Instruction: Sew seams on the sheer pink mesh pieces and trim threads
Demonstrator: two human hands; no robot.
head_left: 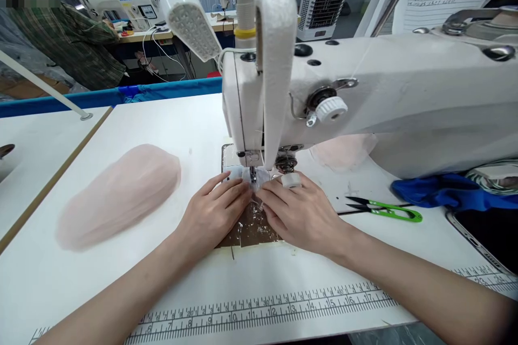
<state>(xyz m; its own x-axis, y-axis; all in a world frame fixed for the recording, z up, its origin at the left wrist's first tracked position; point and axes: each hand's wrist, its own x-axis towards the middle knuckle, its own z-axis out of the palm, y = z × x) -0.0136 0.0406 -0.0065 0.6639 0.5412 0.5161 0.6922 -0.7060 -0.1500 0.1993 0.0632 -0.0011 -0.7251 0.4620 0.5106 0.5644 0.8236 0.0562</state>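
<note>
A white sewing machine (356, 81) stands over the table, its presser foot (253, 173) down at a small piece of pale sheer fabric (263, 176). My left hand (216, 207) rests left of the foot, fingers closed together with their tips at the fabric. On the other side, my right hand (301, 213) has its fingers curled and pinched at the same fabric, close to the left fingertips. Much of the fabric is hidden by my fingers. Beneath the hands lies a brown, scuffed plate (254, 226).
A pale pink sheer piece (121, 197) lies at left, another (343, 151) behind the machine arm. Green-handled thread snips (384, 209), a blue cloth (449, 191) and a dark device (485, 232) are at right. A printed ruler (251, 312) runs along the front. A person (68, 43) sits beyond.
</note>
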